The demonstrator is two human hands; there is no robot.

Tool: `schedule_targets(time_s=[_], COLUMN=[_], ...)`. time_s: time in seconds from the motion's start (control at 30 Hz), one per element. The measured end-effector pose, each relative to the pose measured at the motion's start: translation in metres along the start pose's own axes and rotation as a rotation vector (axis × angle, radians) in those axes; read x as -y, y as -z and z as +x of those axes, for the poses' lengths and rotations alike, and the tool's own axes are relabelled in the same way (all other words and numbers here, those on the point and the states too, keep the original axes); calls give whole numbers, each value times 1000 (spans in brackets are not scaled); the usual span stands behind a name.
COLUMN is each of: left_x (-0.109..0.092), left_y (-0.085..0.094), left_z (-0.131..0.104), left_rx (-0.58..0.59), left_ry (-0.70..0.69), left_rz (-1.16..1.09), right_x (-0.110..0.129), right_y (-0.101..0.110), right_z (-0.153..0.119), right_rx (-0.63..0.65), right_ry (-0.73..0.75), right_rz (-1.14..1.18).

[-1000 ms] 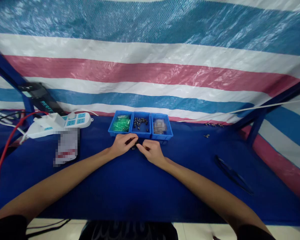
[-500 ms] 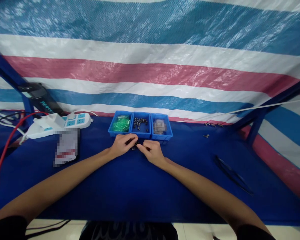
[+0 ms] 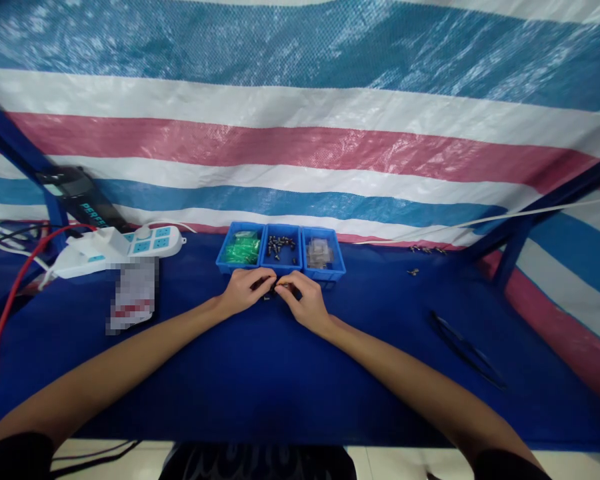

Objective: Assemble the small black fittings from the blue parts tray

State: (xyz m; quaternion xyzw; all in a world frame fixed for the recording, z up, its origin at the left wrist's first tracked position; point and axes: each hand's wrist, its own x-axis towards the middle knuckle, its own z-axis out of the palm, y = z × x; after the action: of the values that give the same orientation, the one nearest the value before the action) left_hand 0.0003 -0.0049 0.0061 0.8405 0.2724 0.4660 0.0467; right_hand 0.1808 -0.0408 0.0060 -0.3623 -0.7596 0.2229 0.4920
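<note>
Both hands meet just in front of three joined blue bins. My left hand (image 3: 245, 291) is closed, thumb and fingers pinched on something small and dark that I cannot make out. Close beside it, my right hand (image 3: 305, 300) is also closed, its fingertips at the same spot; what it grips is too small to name. A small dark metal piece (image 3: 267, 298) lies on the blue table below the fingertips. The left bin (image 3: 221, 264) holds green plastic pieces (image 3: 243, 248), the middle bin (image 3: 283, 270) dark metal fittings (image 3: 279, 245), the right bin (image 3: 338, 268) clear pieces (image 3: 319, 254).
A white power strip (image 3: 155, 243), a black bottle (image 3: 85, 200) and a blurred-out flat item (image 3: 134, 293) are on the left, with a red cable (image 3: 11, 300). To the right lie small metal pieces (image 3: 413, 272) and a dark thin looped object (image 3: 465, 348).
The fingers of my right hand have lifted and shifted slightly left, closer to my left fingertips. My left hand has hardly moved.
</note>
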Motion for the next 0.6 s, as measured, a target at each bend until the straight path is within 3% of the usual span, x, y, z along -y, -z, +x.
schedule_targets(time_s=[0.17, 0.6], left_x=[-1, -2], left_y=[0, 1], left_z=[0, 1], left_rx=[5, 2], left_ry=[6, 19], left_rz=[10, -10], right_x=[-3, -7], right_y=[-2, -2], right_z=[-1, -1], right_rx=[-31, 30], right_ry=[-20, 7], right_rz=[37, 32])
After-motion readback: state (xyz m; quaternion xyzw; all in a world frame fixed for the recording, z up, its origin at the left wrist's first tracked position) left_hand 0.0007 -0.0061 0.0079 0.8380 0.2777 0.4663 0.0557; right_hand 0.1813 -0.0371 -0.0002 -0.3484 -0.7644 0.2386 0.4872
